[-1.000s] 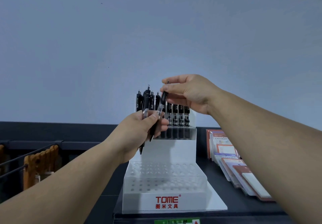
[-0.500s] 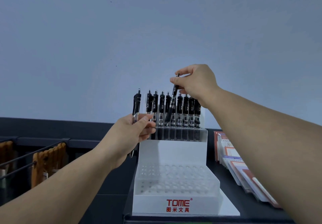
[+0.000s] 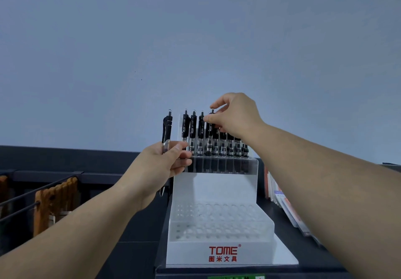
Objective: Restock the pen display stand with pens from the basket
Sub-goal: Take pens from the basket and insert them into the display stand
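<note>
A white tiered pen display stand (image 3: 217, 192) marked TOME stands on a dark shelf. Its top tier holds a row of several upright black pens (image 3: 193, 135). My right hand (image 3: 236, 116) pinches the top of one black pen (image 3: 209, 135) that stands nearly upright in that row. My left hand (image 3: 160, 161) grips a single black pen (image 3: 167, 130) upright, just left of the stand's top tier. The lower tiers show rows of empty holes. No basket is in view.
Packs of cards or notebooks (image 3: 282, 200) lean on the shelf right of the stand. At the left a wire rack (image 3: 32, 198) holds brown wooden items (image 3: 56, 205). A plain grey wall fills the background.
My right hand carried one pen from my left hand over to the top row and lowered it nearly upright among the others. My left hand now holds a single pen.
</note>
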